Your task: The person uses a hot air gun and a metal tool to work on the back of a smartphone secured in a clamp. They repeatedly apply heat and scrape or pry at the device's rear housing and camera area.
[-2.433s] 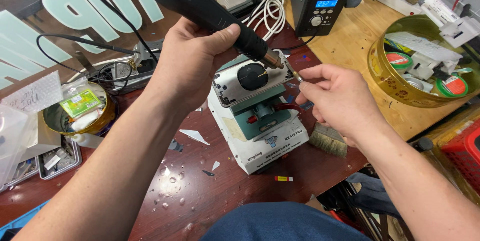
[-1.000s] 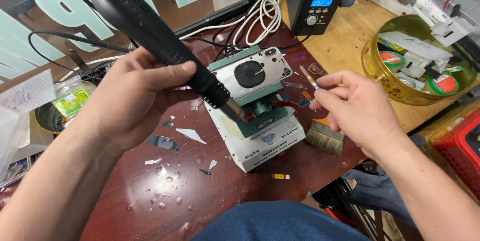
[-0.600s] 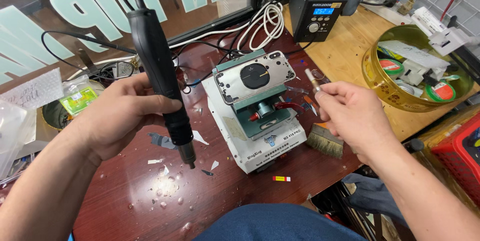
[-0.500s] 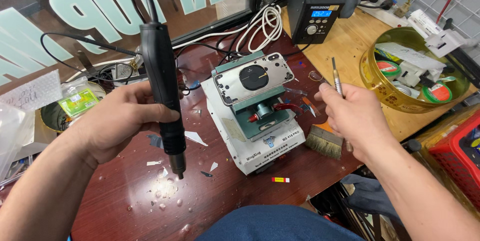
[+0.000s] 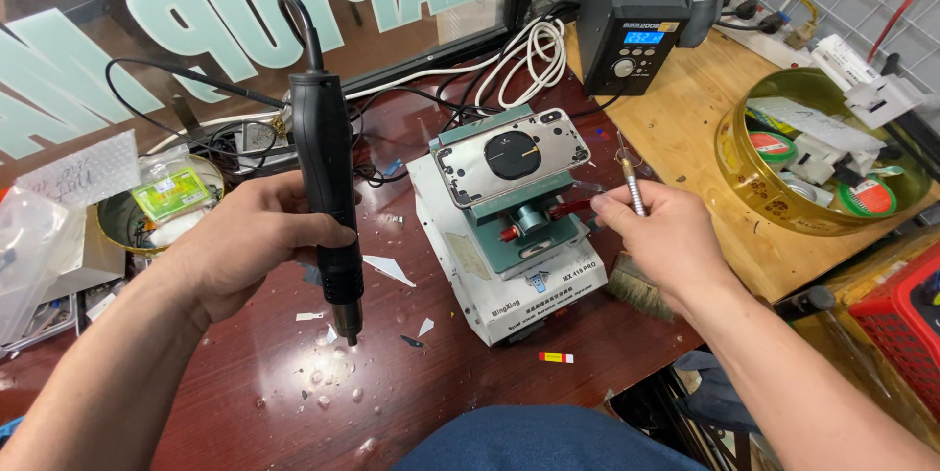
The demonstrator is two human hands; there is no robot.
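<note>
Left hand: the left hand [image 5: 250,251] was wrapped tight around a long black cylindrical hot-air handpiece [image 5: 326,172], held upright with its metal nozzle pointing down just above the worktop.
Right hand: the right hand [image 5: 666,236] pinched a slim metal pick with a silver shaft [image 5: 632,182] between thumb and fingers, tip pointing up and away.
Phone back: a silver phone rear housing with a round dark patch in its middle [image 5: 512,155] lay flat on top of a white and green clamping fixture [image 5: 509,246], between the two hands and touched by neither.
Worktop: the dark red glossy worktop [image 5: 245,402] carried small white shards and droplets under the nozzle.
Around: a black box-shaped station with a blue lit display [image 5: 632,16] stood behind the fixture, a brush with pale bristles [image 5: 636,285] lay beside the fixture under the right wrist, and a round gold tin [image 5: 818,153] full of small parts sat well to the right.
Step in hand: seemingly a pause between heating and prying, with both tools off the housing.
Next move calls for: likely the pick tip brought to the housing's edge, with the hot nozzle kept away from skin and cable.
</note>
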